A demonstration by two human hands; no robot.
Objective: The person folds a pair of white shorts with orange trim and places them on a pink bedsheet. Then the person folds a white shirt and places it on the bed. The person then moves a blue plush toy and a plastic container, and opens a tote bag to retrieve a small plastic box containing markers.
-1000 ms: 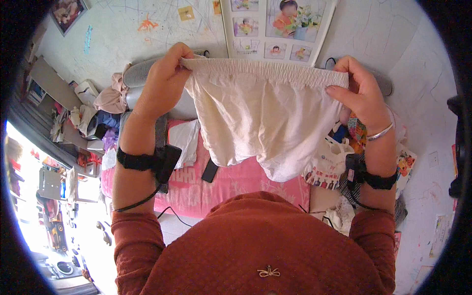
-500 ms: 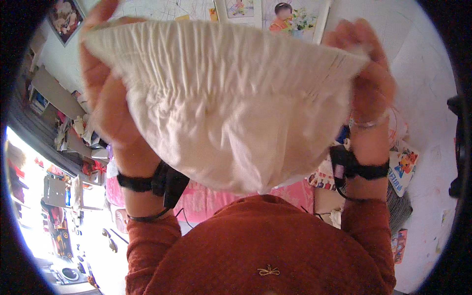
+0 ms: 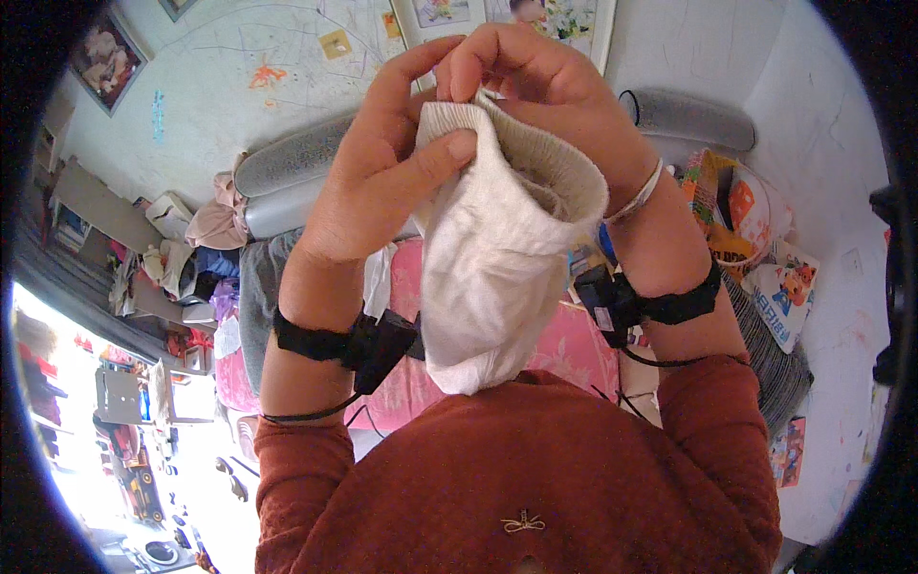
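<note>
A white cloth garment with a gathered elastic waistband (image 3: 492, 258), perhaps underpants, hangs between my hands in front of my chest. It is bunched narrow, with its band at the top and its opening turned to the right. My left hand (image 3: 378, 182) grips the band's left side, the thumb pressed on the outside of the cloth. My right hand (image 3: 564, 100) pinches the band's upper edge, fingertips close to those of my left hand. Black straps with small boxes sit on both forearms.
Below the garment lies a pink patterned bed cover (image 3: 387, 383). Grey rolled cushions (image 3: 296, 158) line the wall beyond. At the right are a basket (image 3: 741, 215) and a printed bag (image 3: 784, 292). Cluttered shelves (image 3: 110, 206) stand at the left.
My hands were wide apart, stretching the waistband sideways. They have come together near the middle, and the garment is now folded narrow with its opening showing.
</note>
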